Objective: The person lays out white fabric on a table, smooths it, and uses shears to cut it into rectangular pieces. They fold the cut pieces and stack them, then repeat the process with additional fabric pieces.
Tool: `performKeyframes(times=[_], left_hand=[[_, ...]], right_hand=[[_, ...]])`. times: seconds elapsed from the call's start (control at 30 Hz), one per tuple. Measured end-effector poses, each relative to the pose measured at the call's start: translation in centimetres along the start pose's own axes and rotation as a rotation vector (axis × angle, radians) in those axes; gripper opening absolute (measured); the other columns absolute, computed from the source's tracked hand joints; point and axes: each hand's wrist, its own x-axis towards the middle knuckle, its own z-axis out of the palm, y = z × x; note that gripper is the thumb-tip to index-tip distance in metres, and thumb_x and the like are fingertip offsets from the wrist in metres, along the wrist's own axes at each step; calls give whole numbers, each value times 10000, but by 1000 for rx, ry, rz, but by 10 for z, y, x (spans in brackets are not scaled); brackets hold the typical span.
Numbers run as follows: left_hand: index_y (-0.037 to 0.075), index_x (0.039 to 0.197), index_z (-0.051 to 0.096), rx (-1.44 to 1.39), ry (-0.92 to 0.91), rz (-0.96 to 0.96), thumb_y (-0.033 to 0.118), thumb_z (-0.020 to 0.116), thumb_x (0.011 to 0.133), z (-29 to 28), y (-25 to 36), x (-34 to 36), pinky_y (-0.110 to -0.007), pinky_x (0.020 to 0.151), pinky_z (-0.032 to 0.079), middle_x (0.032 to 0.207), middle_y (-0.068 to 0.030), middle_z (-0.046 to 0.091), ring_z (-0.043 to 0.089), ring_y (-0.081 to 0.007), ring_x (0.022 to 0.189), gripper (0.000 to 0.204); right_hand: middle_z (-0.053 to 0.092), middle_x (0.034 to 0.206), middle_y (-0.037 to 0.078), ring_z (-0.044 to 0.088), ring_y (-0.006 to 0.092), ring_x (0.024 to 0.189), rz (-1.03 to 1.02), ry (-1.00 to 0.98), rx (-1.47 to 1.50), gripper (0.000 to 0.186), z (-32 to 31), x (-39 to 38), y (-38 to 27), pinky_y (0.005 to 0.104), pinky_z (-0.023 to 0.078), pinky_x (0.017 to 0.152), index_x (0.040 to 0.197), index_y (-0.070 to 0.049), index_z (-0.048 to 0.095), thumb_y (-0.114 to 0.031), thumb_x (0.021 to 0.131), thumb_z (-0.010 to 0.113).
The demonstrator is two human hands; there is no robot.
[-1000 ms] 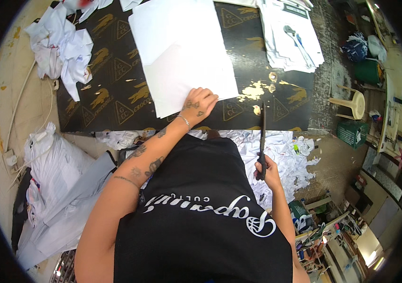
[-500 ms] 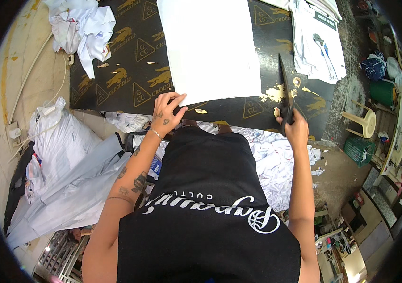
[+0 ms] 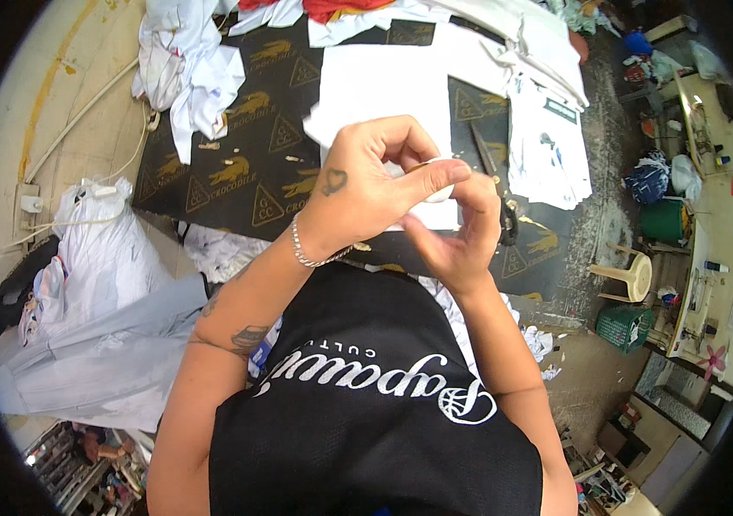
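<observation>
Between the fingertips of both hands, raised close to the camera at picture centre, sits a small white piece (image 3: 437, 179), too small to tell whether it is cloth or chalk. The left hand (image 3: 366, 185) pinches it with thumb and forefinger closed on it, the other fingers curled above; the right hand (image 3: 461, 236) meets it from 4 o'clock, its fingers bent and touching the same piece. A chain bracelet (image 3: 315, 254) circles the left wrist. Behind the hands, toward 12 o'clock, a white fabric panel (image 3: 384, 86) lies flat on a black cutting table (image 3: 237, 181) covered with gold-printed black sheeting. Dark scissors (image 3: 495, 185) lie on the table just beside the panel's right edge, at 2 o'clock from the hands. More white garments (image 3: 547, 129) are stacked further toward 2 o'clock, and a crumpled white heap (image 3: 181, 69) lies at 10 o'clock. Well apart, at 9 o'clock, bagged white cloth (image 3: 104, 249) rests on the floor; a plastic stool (image 3: 629, 275) stands at 3 o'clock.
</observation>
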Motion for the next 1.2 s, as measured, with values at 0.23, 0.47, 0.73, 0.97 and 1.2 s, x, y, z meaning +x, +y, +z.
performKeyframes(times=[0.23,0.47,0.73,0.97,1.2], left_hand=[[15,863,696,-44,-6,32,291,653,1062,-21,75,27,-194,530,365,660,64,576,459,20,613,343],[10,1369,521,-143,-235,-41,199,474,1122,-16,85,22,-182,543,293,650,78,511,403,11,576,314],[48,1355,543,-146,-280,-62,148,587,1063,-21,94,20,-204,526,336,661,57,553,445,8,568,311],[41,1096,711,616,-465,205,22,664,872,-31,110,25,-316,667,523,785,-140,677,681,-291,680,230],[4,1345,556,84,19,353,79,571,906,-60,27,14,-364,1043,470,1308,-168,594,596,-251,1220,446]], right_hand=[[681,973,59,630,144,840,389,-114,526,143,-30,68,-57,262,488,759,1116,36,676,-42,1004,632],[535,787,-34,420,29,681,562,-85,635,356,-42,68,-74,214,346,608,914,-36,582,-340,1095,537],[674,842,-8,547,24,745,495,-46,528,465,-51,65,-78,213,447,644,921,29,686,-312,1142,459],[708,840,74,669,193,744,-6,-312,551,482,-55,76,-71,294,522,708,991,42,711,-431,1029,625],[730,968,135,679,211,811,549,-530,192,259,-13,41,10,311,552,775,1193,-6,680,-55,939,690]])
